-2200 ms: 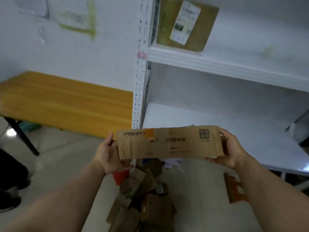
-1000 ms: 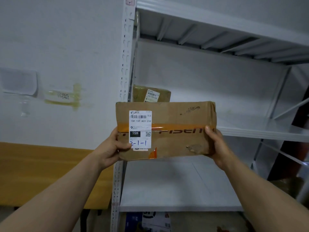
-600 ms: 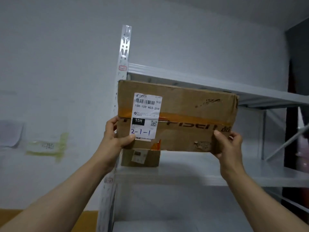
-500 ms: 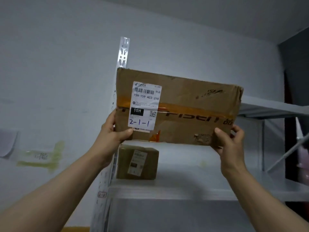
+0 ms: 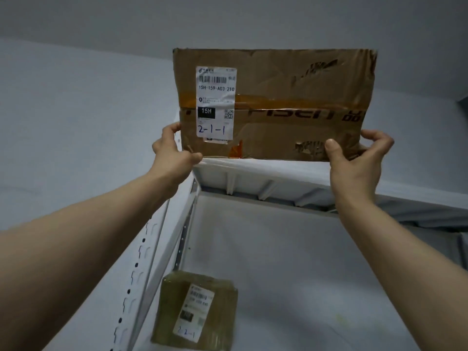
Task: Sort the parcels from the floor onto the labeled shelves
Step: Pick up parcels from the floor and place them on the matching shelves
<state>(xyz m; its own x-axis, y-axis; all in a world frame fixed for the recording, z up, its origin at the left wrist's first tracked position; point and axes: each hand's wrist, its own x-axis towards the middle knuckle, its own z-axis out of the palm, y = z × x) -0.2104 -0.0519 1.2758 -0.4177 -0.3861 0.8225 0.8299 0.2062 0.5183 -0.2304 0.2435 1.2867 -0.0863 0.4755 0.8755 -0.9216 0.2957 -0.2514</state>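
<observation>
Brown cardboard parcel point(image 5: 278, 79) is held up high, centre of view, broad face toward the camera. Its lower edge sits right at the front lip of the top shelf point(image 5: 266, 171); can't tell if it rests on the lip or is just above it. White shipping label point(image 5: 215, 105) is on the parcel's left part, with a barcode, "15H-159-A03-210", a black "15H" box, a QR code and handwritten "2-1-1". An orange-brown tape band point(image 5: 291, 101) runs left to right across the middle, with dark printed lettering upside down below it. The surface is scuffed and torn at upper right and lower right.

Left grip point(image 5: 172, 153) holds the lower left corner, thumb point(image 5: 195, 157) on the front face and fingers wrapped round the left edge. Right grip point(image 5: 354, 163) holds the lower right corner, thumb point(image 5: 333, 148) pressed on the front face and fingers curled round the right edge. Both bare forearms reach up from the near bottom corners.

The white metal rack has a slotted upright post point(image 5: 141, 274) on the left. On the lower shelf point(image 5: 304, 312), at its left end just beside the post, sits a smaller parcel point(image 5: 172, 300). It is olive-brown with a glossy wrap and a white label, handwritten "2-2-1". Pale wall point(image 5: 76, 122) is on the far left.
</observation>
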